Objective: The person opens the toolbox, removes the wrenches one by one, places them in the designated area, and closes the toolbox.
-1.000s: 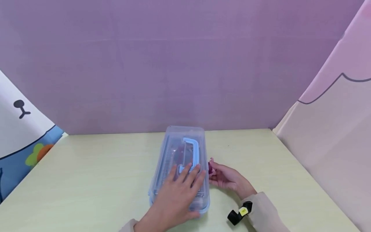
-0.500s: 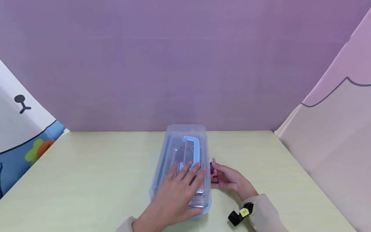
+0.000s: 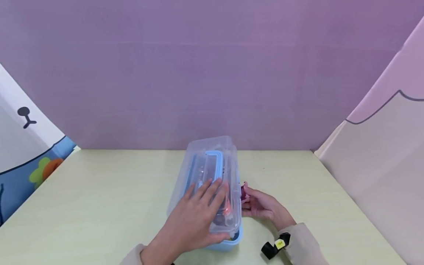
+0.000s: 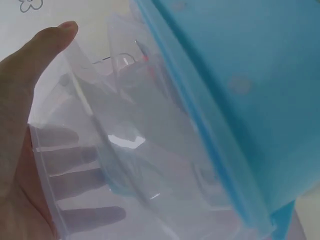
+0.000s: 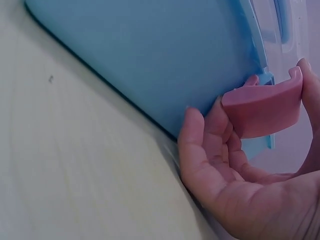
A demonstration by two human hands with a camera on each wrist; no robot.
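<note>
A long storage box (image 3: 228, 246) with a light blue base stands on the table. Its clear lid (image 3: 198, 146), with a blue carry handle (image 3: 219, 162), tilts up from the base at the near right. My left hand (image 3: 190, 221) holds the lid at its near end; through the plastic, the left wrist view shows spread fingers on top and the thumb at the edge. At the box's right side, my right hand (image 3: 265, 208) holds a pink latch (image 5: 265, 110) swung outward between thumb and fingers. Contents are blurred behind the lid; something orange (image 3: 227, 209) shows.
The pale wooden table (image 3: 116, 195) reaches back to a purple backdrop (image 3: 198, 73). Printed cloth panels stand at the left (image 3: 29, 140) and right (image 3: 374, 162). A black strap mount (image 3: 275, 246) sits at the right wrist.
The lid has risen off the base at the near right and tilted, its handle shifting left. My left hand has moved slightly left with it. The right hand has stayed at the latch.
</note>
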